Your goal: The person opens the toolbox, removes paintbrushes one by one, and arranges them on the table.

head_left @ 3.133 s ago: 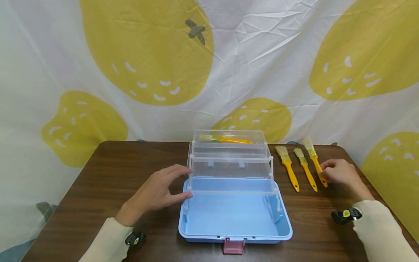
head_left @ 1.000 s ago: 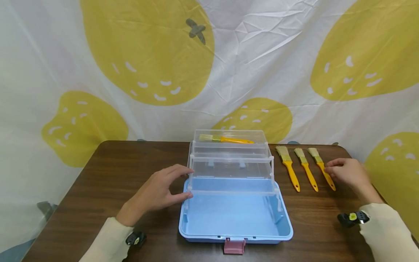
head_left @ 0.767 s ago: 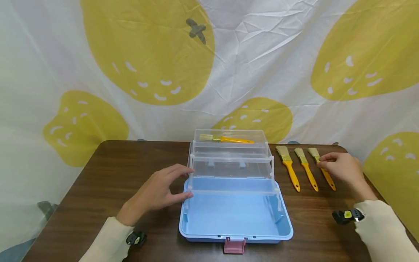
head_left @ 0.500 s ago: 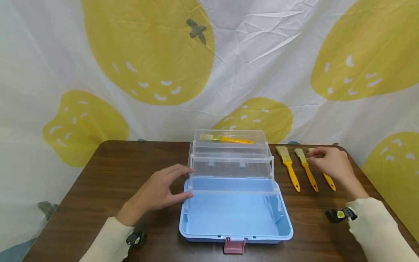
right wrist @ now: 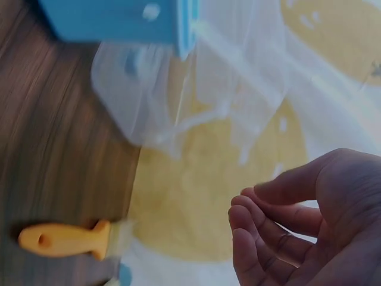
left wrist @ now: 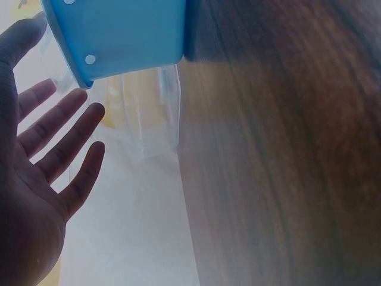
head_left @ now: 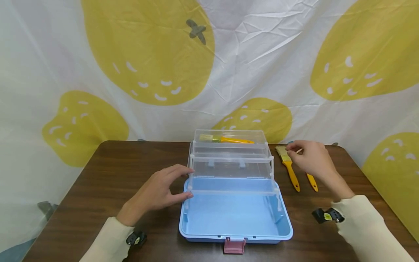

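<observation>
A light blue toolbox (head_left: 235, 214) stands unfolded with clear tiered trays (head_left: 232, 159) raised at its back. My left hand (head_left: 157, 191) is at its left side, fingers apart and loosely bent, with thumb and fingertips at the box and tray edge. One yellow-handled paintbrush (head_left: 237, 140) lies in the top tray. Right of the box, another paintbrush (head_left: 289, 174) lies on the table, bristles away from me. My right hand (head_left: 311, 158) hovers over the brushes with fingers loosely curved and nothing visible in them. It partly covers a middle paintbrush (head_left: 312, 182); a third is hidden behind the hand and wrist.
The box stands on a dark wood table (head_left: 108, 174), its pink latch (head_left: 234, 246) hanging down at the front. A white curtain (head_left: 262, 47) with yellow fruit shapes hangs behind the table's far edge. Both wrists wear small black cameras.
The right hand straightened the rightmost paintbrush alongside the others, let it go, and moved left and slightly up across the brushes. The left hand and the box have stayed put.
</observation>
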A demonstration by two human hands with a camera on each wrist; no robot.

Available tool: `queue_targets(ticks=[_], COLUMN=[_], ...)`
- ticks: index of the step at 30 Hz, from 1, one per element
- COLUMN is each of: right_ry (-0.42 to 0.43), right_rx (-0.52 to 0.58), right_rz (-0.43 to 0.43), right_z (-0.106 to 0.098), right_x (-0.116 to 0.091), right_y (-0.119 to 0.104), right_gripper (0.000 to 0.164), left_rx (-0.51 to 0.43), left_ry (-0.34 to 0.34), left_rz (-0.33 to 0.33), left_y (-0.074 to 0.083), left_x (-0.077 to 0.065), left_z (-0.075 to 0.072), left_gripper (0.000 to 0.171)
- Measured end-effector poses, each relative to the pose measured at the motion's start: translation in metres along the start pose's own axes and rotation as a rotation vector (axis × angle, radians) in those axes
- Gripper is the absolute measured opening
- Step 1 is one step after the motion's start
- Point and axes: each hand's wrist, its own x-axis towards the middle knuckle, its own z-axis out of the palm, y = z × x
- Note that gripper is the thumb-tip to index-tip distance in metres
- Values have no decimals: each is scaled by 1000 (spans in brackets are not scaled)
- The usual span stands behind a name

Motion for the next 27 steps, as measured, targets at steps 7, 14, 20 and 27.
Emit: queue_targets(ticks=[7,14,20,27], right_ry=[51,73,57,21], right_rx=[-12,-16,-11,-17], right_rz=[-84,-130,-153,-189], right_z=[2,-1,0,1], right_x=[3,12,22,35], right_y=[-30,-52,-66,-80], right_gripper=[16,15,16,16], left_rx=[3,6,7,9], left_ry=[2,1,2,4], left_rz=[7,5,2,3], left_y=[0,-1,-1,-2], left_x=[0,0,1,1], left_z=[0,0,0,0], left_gripper=[65,65,65,64])
